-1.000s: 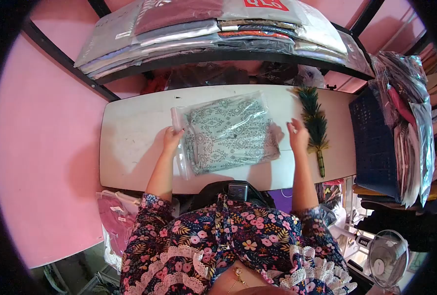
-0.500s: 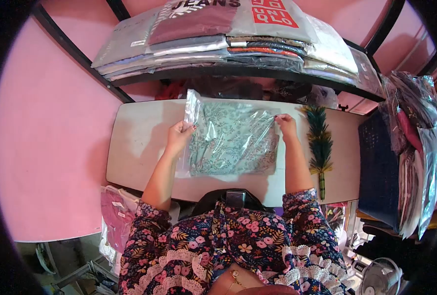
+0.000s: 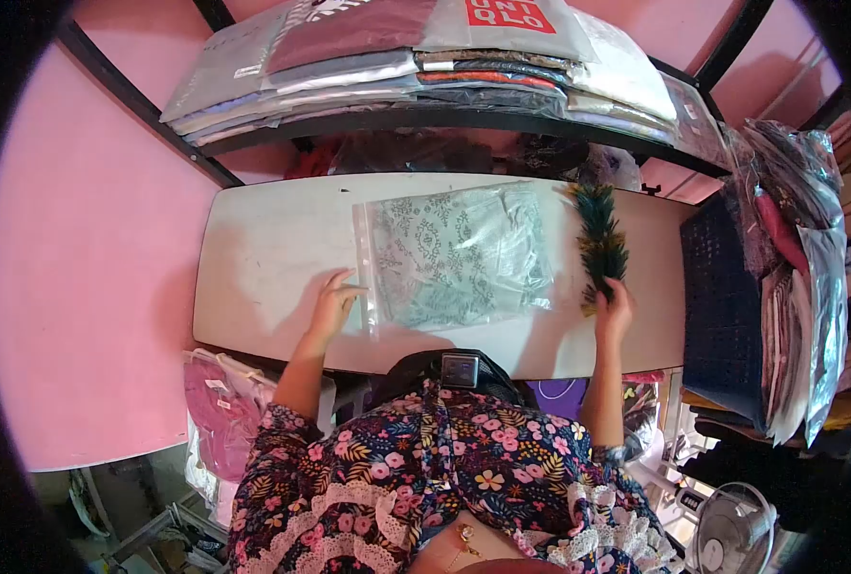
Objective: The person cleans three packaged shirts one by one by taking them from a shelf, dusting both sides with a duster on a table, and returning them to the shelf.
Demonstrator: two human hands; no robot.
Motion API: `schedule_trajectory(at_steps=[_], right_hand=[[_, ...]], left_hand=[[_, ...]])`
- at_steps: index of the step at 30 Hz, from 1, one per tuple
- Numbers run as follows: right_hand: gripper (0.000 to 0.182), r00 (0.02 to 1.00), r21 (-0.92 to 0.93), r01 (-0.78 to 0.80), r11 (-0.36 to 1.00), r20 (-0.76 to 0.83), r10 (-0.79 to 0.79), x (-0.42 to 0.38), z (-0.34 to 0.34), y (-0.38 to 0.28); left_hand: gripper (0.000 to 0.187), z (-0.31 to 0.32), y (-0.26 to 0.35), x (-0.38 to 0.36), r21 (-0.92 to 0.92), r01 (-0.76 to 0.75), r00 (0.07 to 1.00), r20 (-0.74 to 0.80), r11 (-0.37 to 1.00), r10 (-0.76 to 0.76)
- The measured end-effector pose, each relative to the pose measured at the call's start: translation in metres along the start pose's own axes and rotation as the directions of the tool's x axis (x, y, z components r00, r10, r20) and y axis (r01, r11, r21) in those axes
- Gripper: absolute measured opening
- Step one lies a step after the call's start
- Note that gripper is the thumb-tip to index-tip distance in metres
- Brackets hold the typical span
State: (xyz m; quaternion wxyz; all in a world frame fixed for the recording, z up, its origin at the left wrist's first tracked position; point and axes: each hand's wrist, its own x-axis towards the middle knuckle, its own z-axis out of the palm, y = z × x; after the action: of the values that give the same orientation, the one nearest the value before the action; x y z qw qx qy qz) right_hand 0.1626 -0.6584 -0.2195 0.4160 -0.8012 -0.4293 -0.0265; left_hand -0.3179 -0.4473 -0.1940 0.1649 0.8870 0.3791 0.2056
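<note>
A clear plastic bag (image 3: 454, 258) with a folded, leafy-patterned pale cloth inside lies flat on the white table (image 3: 263, 230). Beside the bag's left edge is my left hand (image 3: 332, 304), fingers apart and holding nothing. Whether its fingertips touch the bag's edge strip is hard to tell. To the right of the bag lies a feather duster (image 3: 599, 225) with dark green and yellowish tufts. My right hand (image 3: 616, 308) is closed around its lower end, and the hand and forearm hide the handle.
Above the table's far side, a black-framed shelf (image 3: 425, 119) carries stacks of bagged folded clothes (image 3: 349, 72). A dark blue basket (image 3: 722, 306) stands at the right with bagged garments (image 3: 779, 220) by it. A fan (image 3: 731, 531) is at lower right.
Both hands have let go of the bag, which now lies flat and shows a greyer pattern. My right hand has moved right and down onto the duster; my left hand has drawn back toward me.
</note>
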Motion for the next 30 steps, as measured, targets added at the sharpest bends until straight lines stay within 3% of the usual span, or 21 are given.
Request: schedule_trajectory(at_steps=[1,2,3,4,5,6,7,9,11,13,15,16,19,21,22,23,25,28,30], right_hand=[[0.038,0.989,-0.03,-0.08,0.996,-0.125,0.076,-0.02,-0.006,0.017],[0.042,0.975,-0.154,-0.182,0.971,-0.155,0.159,-0.04,-0.014,0.031],[0.047,0.952,-0.272,-0.282,0.92,-0.197,0.233,-0.057,-0.021,0.041],[0.047,0.952,-0.274,-0.281,0.92,-0.199,0.231,-0.073,-0.024,0.047],[0.049,0.94,-0.247,-0.341,0.907,-0.1,0.326,-0.088,-0.025,0.053],[0.051,0.911,-0.228,-0.402,0.887,0.004,0.413,-0.093,-0.027,0.05],[0.051,0.912,-0.23,-0.398,0.888,0.007,0.411,-0.093,-0.027,0.048],[0.048,0.93,-0.301,-0.275,0.913,0.158,0.332,-0.09,-0.024,0.045],[0.045,0.908,-0.277,-0.305,0.911,0.204,0.366,-0.079,-0.015,0.046],[0.041,0.886,-0.25,-0.33,0.91,0.252,0.39,-0.073,0.004,0.065],[0.035,0.831,0.085,-0.537,0.839,0.224,0.509,-0.077,0.034,0.092],[0.027,0.728,0.221,-0.68,0.699,0.323,0.606,-0.061,0.017,0.032],[0.028,0.712,0.333,-0.701,0.631,0.383,0.588,-0.064,0.024,-0.022],[0.032,0.876,0.254,-0.441,0.861,0.329,0.352,-0.084,0.035,-0.04],[0.038,0.899,0.21,-0.334,0.919,0.362,0.245,-0.087,0.033,-0.062],[0.039,0.854,0.09,-0.274,0.957,0.481,0.199,-0.086,0.025,-0.082],[0.04,0.838,0.173,-0.038,0.984,0.542,-0.062,-0.089,0.018,-0.108],[0.039,0.82,0.146,0.088,0.985,0.551,-0.155,-0.086,0.024,-0.123],[0.038,0.822,0.124,0.082,0.989,0.553,-0.137,-0.081,0.029,-0.132]], left_hand=[[0.029,0.013,-0.006,-0.017,-0.13,0.213,0.977,0.007,0.968,-0.214],[0.029,0.024,-0.011,-0.029,-0.13,0.215,0.977,0.008,0.968,-0.215],[0.03,0.034,-0.014,-0.038,-0.268,0.359,0.923,-0.043,0.894,-0.383],[0.031,0.04,-0.014,-0.042,-0.407,0.474,0.837,-0.068,0.781,-0.543],[0.031,0.039,-0.009,-0.041,-0.41,0.474,0.836,-0.068,0.779,-0.544],[0.033,0.038,-0.004,-0.04,-0.497,0.592,0.751,0.054,0.635,-0.658],[0.036,0.037,0.002,-0.039,-0.555,0.692,0.645,0.186,0.463,-0.741],[0.039,0.039,0.009,-0.036,-0.59,0.694,0.638,0.237,0.413,-0.733],[0.043,0.041,0.012,-0.037,-0.62,0.694,0.631,0.283,0.364,-0.722],[0.044,0.042,0.012,-0.038,-0.649,0.655,0.681,0.287,0.386,-0.674],[0.043,0.05,0.003,-0.042,-0.662,0.632,0.694,0.252,0.403,-0.675],[0.043,0.054,0.0,-0.045,-0.671,0.611,0.708,0.227,0.42,-0.668],[0.042,0.057,0.005,-0.045,-0.732,0.6,0.656,0.22,0.323,-0.722],[0.041,0.056,0.006,-0.045,-0.734,0.596,0.678,0.241,0.327,-0.694],[0.04,0.056,0.005,-0.048,-0.732,0.595,0.697,0.264,0.332,-0.667],[0.04,0.055,0.005,-0.05,-0.734,0.594,0.693,0.26,0.328,-0.673],[0.035,0.056,0.002,-0.052,-0.719,0.591,0.71,0.247,0.367,-0.659],[0.031,0.059,0.001,-0.052,-0.722,0.566,0.719,0.196,0.399,-0.666],[0.031,0.061,0.001,-0.05,-0.708,0.574,0.709,0.179,0.411,-0.682]])
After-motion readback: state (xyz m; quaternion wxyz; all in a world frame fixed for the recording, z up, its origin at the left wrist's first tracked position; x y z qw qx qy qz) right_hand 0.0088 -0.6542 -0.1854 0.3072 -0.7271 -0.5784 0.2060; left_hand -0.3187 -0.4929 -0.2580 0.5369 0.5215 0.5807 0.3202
